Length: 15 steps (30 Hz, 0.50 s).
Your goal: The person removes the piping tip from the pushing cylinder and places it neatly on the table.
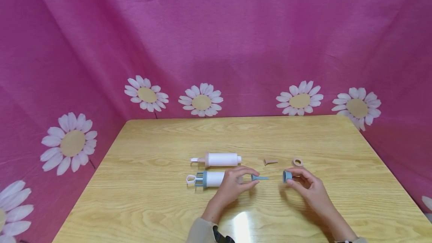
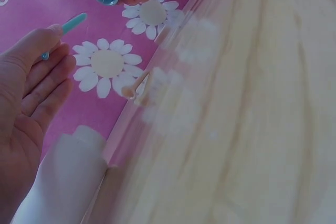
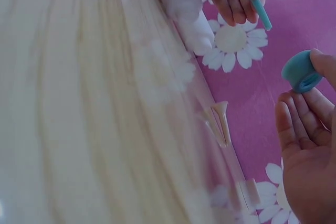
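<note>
My left hand (image 1: 233, 183) pinches a small blue-grey nozzle (image 1: 261, 177) by its flared end, its thin tip pointing right. Across a short gap, thumb and fingers of my right hand (image 1: 314, 193) hold a blue-grey ring-shaped cap (image 1: 287, 176), whose wide mouth faces the nozzle. Both parts are raised off the table, as the right wrist view of the cap (image 3: 299, 72) and nozzle (image 3: 261, 14) shows. Behind my left hand lies a white syringe-like barrel (image 1: 214, 179) with a blue-grey collar and a white loop handle; the hand partly covers its right end.
Farther back, a matching white barrel (image 1: 222, 159) with a pink-beige collar lies parallel. To its right are a pink-beige nozzle (image 1: 271, 162) and a pink-beige ring cap (image 1: 297, 162). A pink flowered cloth (image 1: 236, 48) hangs around the wooden table (image 1: 152, 205).
</note>
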Available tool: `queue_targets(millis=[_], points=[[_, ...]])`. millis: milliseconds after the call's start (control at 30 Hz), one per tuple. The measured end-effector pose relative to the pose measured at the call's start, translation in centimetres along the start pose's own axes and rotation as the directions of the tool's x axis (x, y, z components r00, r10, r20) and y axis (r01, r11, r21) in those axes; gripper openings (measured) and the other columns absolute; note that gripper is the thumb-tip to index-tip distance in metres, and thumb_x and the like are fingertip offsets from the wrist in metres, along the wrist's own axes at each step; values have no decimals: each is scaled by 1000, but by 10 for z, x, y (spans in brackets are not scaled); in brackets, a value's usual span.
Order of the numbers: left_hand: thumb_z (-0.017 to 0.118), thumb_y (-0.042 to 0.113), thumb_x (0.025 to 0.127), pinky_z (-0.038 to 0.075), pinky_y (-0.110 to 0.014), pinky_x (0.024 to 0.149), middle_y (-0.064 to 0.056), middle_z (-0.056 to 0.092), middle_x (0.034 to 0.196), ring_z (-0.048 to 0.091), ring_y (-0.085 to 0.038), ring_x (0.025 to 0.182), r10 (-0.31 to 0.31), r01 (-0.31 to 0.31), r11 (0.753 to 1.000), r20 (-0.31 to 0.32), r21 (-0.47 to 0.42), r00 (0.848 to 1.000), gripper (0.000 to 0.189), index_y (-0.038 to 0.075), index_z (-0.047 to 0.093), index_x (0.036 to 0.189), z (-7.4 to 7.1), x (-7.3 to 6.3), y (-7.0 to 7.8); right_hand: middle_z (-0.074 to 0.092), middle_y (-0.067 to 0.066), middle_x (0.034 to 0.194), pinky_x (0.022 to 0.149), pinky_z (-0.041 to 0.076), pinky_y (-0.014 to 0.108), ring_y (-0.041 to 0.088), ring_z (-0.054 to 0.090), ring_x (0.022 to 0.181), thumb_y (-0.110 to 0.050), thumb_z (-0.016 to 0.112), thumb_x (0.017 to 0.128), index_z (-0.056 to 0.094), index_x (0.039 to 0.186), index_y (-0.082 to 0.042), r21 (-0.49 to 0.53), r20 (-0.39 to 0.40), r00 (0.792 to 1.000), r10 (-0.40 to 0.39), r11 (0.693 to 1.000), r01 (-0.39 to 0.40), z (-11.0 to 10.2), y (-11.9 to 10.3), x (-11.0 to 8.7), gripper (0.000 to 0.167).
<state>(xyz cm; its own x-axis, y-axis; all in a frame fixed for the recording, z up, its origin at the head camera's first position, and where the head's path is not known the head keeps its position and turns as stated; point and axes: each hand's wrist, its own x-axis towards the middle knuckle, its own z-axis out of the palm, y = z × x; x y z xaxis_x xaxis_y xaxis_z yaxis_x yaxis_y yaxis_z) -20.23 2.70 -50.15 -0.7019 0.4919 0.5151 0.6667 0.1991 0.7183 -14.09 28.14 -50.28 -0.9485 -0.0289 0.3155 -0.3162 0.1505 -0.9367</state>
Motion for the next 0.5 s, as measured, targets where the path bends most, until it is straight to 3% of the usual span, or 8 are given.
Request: queue_targets(millis=[167, 233, 500], points=[[75, 14, 86, 58, -25, 83, -5, 76, 101, 69, -13, 81, 8, -8, 1000, -9, 0, 1000, 17, 9, 74, 101, 8, 2, -1, 61, -12, 120, 86, 52, 10, -4, 63, 100, 9, 61, 90, 57, 117, 12, 19, -7, 1000, -12, 1000, 12, -11, 2, -4, 27], [75, 14, 85, 55, -24, 93, -5, 76, 101, 71, -14, 96, -1, 1, 1000, -8, -5, 1000, 17, 9, 74, 101, 11, 3, 1, 61, -14, 120, 85, 52, 10, -4, 62, 99, 9, 61, 90, 57, 117, 12, 4, -13, 1000, -12, 1000, 12, -15, 3, -5, 27], [75, 15, 85, 53, -21, 95, -5, 76, 102, 71, -12, 98, -14, 14, 999, -1, -41, 1000, 18, 9, 74, 102, 23, 6, 5, 64, -8, 112, 84, 53, 11, -3, 64, 97, 8, 62, 90, 64, 113, 0, -10, -49, 999, 11, 1000, -12, -30, 4, -11, 25]])
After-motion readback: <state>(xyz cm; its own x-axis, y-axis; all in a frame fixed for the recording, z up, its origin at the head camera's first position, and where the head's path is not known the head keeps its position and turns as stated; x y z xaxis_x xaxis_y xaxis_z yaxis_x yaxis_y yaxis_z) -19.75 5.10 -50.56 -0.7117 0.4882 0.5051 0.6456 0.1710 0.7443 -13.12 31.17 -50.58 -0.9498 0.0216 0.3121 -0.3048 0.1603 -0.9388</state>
